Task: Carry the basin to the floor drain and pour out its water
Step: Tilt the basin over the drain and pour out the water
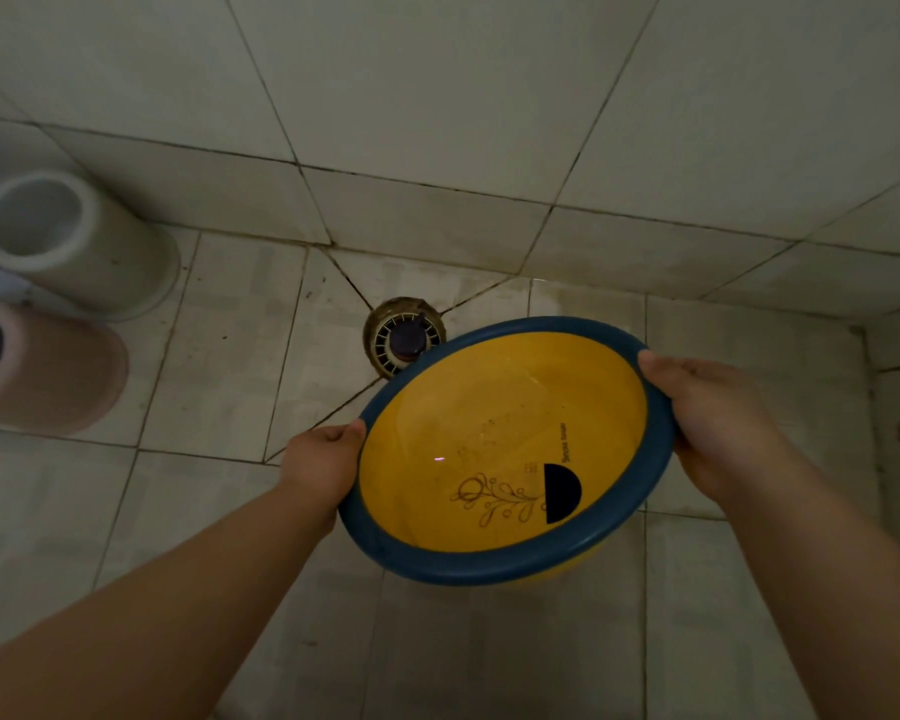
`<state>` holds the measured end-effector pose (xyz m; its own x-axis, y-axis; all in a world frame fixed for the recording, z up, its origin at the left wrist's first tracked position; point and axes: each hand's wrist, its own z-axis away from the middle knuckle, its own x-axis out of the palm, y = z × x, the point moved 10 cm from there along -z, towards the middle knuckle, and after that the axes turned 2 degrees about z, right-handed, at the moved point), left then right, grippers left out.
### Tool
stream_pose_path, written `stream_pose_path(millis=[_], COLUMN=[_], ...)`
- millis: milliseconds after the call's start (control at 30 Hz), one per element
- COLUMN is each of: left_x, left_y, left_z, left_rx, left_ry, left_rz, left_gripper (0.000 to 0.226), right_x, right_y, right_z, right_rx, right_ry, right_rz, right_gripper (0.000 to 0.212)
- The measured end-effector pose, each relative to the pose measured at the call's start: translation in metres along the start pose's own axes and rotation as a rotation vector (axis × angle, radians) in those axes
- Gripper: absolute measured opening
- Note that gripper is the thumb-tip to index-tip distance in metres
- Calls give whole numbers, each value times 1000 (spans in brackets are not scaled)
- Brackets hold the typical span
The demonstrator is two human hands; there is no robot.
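Observation:
A round yellow basin (489,407) with a dark blue rim hangs above the tiled floor, held at both sides. My left hand (323,462) grips the rim at the left, and my right hand (718,423) grips it at the right. Clear water glints inside over a printed flower and a dark half-circle mark. The basin's far rim tilts toward the round floor drain (404,335), which lies just beyond and left of it and has a dark cap in its middle.
The drain sits close to the corner where two tiled walls (437,96) meet the floor. A white cylindrical container (74,241) and a pink one (48,366) stand on the floor at the left.

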<state>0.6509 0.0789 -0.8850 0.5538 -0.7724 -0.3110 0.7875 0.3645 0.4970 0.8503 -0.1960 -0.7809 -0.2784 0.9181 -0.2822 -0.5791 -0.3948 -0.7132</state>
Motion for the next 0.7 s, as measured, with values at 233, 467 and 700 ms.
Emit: stream_pose_path(millis=[233, 467, 700], left_x=[0, 1, 4], left_y=[1, 0, -1], left_z=[1, -1, 0], left_rx=[6, 6, -2], left_ry=[6, 8, 5], left_rz=[0, -8, -19], left_gripper=[38, 37, 37], right_x=[1, 1, 2], right_y=[0, -1, 0], right_z=[-2, -5, -7], right_rx=[5, 4, 7], right_ry=[-1, 5, 1], right_rz=[8, 2, 2], right_gripper=[19, 19, 19])
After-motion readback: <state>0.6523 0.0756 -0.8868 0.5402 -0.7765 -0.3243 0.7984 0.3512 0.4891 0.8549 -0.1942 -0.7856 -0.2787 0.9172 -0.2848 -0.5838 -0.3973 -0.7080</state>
